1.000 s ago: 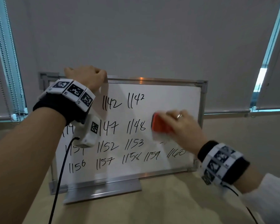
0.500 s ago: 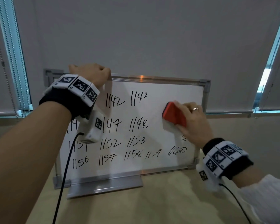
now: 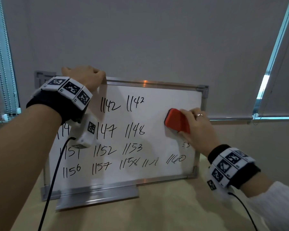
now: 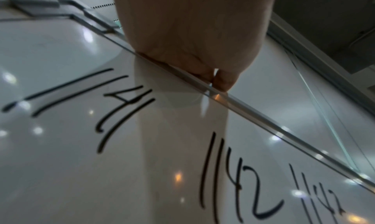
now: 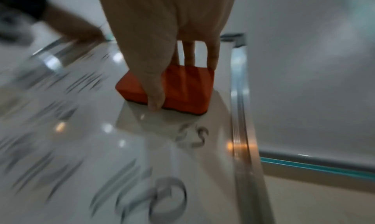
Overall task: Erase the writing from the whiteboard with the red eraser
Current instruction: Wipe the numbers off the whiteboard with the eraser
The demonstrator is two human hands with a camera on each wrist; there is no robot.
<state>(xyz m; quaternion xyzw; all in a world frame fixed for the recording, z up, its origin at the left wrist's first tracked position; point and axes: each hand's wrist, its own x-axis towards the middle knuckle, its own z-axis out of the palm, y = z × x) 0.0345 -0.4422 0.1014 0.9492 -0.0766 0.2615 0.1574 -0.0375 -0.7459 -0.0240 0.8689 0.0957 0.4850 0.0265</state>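
A small white dry-erase whiteboard with a silver metal frame [image 3: 204,104] stands upright on a beige surface [image 3: 157,212], covered in rows of black handwritten numbers [image 3: 107,130]. Over the last second the soft red rectangular eraser [image 3: 177,120] has travelled rightward and up, from the board's middle to a spot close to the right frame edge, and the number 1159 in the bottom row has thinned to faint strokes. That suggests the right side is nearly clean, while most columns to the left remain to be wiped. The right hand [image 3: 200,129] is closed around the eraser, thumb on its lower long edge and fingers over the upper one, pressing it flat against the board. A faint leftover "55" [image 5: 194,136] sits just below it. The left hand [image 3: 87,77] is curled over the top frame, steadying the board.
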